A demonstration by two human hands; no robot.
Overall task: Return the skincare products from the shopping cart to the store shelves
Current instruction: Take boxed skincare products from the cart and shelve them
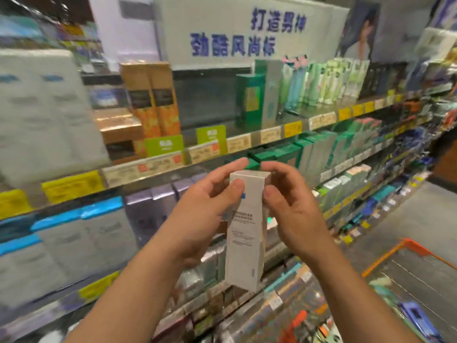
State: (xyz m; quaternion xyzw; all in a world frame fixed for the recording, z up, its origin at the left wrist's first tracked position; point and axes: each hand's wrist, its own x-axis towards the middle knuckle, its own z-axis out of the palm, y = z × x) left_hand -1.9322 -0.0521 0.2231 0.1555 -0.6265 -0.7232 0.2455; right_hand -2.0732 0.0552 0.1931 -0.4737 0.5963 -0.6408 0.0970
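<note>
Both hands, left hand [210, 194] and right hand [289, 196], pinch the top of an upright white box [243, 233], its long axis vertical, below the green-box shelf [247, 142].

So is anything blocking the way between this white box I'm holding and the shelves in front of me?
Nothing visible does. The white box is upright, pinched near its top by the left hand and right hand, with open air ahead. The top shelf has a bare gap between the orange boxes and green boxes.
</note>
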